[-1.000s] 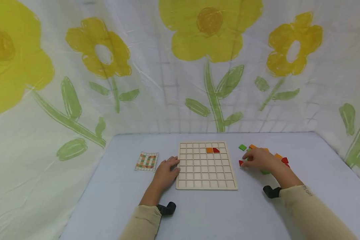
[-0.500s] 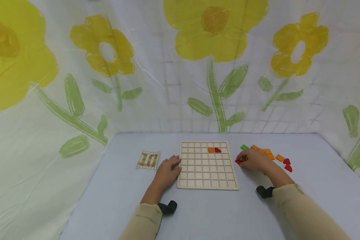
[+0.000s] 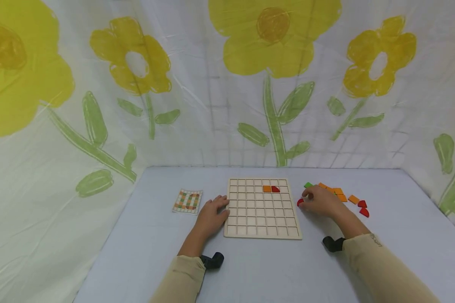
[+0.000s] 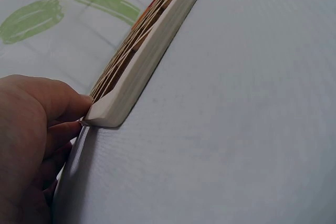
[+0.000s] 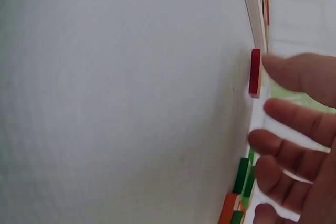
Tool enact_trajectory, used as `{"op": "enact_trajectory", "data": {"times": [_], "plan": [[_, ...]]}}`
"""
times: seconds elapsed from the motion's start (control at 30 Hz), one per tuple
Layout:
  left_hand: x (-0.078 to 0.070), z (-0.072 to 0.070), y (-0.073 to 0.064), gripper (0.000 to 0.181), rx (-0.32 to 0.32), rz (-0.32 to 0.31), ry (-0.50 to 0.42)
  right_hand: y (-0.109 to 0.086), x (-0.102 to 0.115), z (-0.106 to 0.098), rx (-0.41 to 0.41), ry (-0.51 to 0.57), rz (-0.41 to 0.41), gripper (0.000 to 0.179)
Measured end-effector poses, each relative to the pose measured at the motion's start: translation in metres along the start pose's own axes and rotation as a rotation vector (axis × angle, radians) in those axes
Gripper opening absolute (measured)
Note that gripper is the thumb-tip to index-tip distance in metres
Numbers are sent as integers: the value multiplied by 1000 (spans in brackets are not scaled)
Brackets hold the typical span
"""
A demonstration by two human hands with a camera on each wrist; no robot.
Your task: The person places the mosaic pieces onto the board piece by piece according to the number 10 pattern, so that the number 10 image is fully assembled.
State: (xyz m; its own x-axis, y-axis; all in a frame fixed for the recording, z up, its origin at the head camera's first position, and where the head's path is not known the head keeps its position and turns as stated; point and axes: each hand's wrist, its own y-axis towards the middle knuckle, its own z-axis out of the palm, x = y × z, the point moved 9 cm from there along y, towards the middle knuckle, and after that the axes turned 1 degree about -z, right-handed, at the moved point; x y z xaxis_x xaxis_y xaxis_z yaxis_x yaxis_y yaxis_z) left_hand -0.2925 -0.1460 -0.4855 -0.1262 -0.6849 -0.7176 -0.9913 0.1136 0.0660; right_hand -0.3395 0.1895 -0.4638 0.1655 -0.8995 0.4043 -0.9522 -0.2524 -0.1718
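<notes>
A pale wooden grid board (image 3: 255, 216) lies mid-table, holding an orange square tile (image 3: 267, 189) and a red quarter-round tile (image 3: 275, 189) side by side in one of its upper rows. My left hand (image 3: 212, 216) rests at the board's left edge. In the left wrist view its thumb (image 4: 63, 98) touches the rim near a corner. Just right of the board lies another red rounded tile (image 3: 300, 202). Over it is my right hand (image 3: 320, 203), with thumb and fingers spread apart. The right wrist view shows that red tile (image 5: 255, 73) beside the thumb tip, nothing gripped.
A small printed pattern card (image 3: 187, 202) lies left of the board. Behind and right of my right hand are several orange tiles (image 3: 337, 191), a green tile (image 3: 308, 185) and two red tiles (image 3: 364, 212). A flower-painted curtain (image 3: 197, 147) hangs along the table's far edge.
My right hand took the red tile, shifted it slightly left toward the board, and has let go with its fingers spread. The left hand stays at the board's edge.
</notes>
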Motion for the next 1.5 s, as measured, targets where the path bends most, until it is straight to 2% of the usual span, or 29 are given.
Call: {"op": "enact_trajectory", "data": {"times": [0.13, 0.4, 0.77, 1.03, 1.13, 1.33, 1.5], "plan": [[-1, 0, -1, 39, 1, 3, -3, -2, -1, -1, 0, -23, 51, 50], [-4, -1, -2, 39, 8, 19, -6, 1, 6, 1, -7, -95, 37, 33], [-3, -1, -1, 39, 4, 5, -12, 4, 10, 3, -16, -142, 16, 32], [-2, 0, -1, 39, 15, -3, -20, 9, 14, -7, -7, -99, 64, 33], [-2, -1, -1, 39, 16, -3, -20, 20, 28, -9, -24, -82, 28, 36], [-2, -1, -1, 39, 18, 8, -22, 39, 76, 3, -43, -62, -87, 38], [-4, 0, -1, 39, 22, 14, -23, 50, 106, 16, -35, -51, -120, 32]]}}
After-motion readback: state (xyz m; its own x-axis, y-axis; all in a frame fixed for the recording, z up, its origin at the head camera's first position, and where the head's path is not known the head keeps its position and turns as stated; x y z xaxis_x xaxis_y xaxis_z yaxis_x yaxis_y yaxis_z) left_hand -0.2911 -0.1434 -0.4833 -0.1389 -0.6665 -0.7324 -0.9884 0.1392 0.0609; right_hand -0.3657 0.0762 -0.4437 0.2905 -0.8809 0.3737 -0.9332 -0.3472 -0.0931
